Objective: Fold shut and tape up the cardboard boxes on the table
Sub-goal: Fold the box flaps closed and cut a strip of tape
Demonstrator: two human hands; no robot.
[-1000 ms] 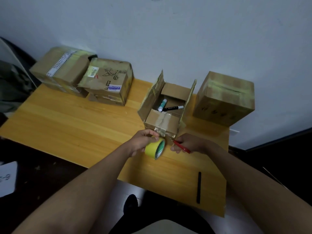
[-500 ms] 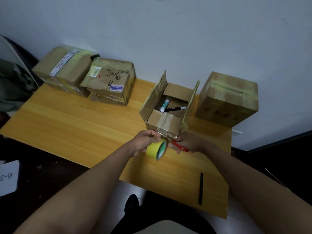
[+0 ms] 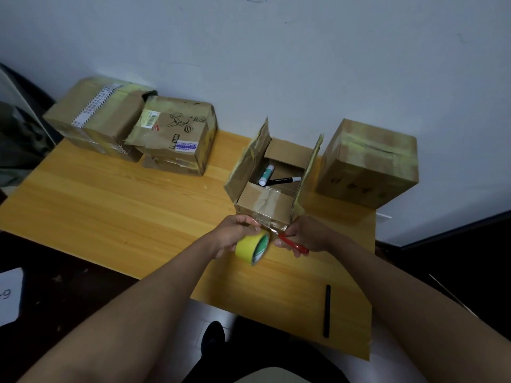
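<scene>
Head view shows three boxes already taped: two at far left and one at right, while the middle box stands open with markers inside. At its near face, the left hand grips the yellow tape roll and the right hand holds a red cutter, so folding and top sealing seem left.

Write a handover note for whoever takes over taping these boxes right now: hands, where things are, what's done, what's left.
Left hand holds the yellow tape roll at the near side of the open box.
Right hand holds a red-handled tool beside the roll.
Open box: side flaps stand up; a glue stick and a black marker lie inside.
Done, as far as visible: the box on the right and two boxes at far left are closed.
Left: fold and tape the open box. A black pen lies on the table.
</scene>
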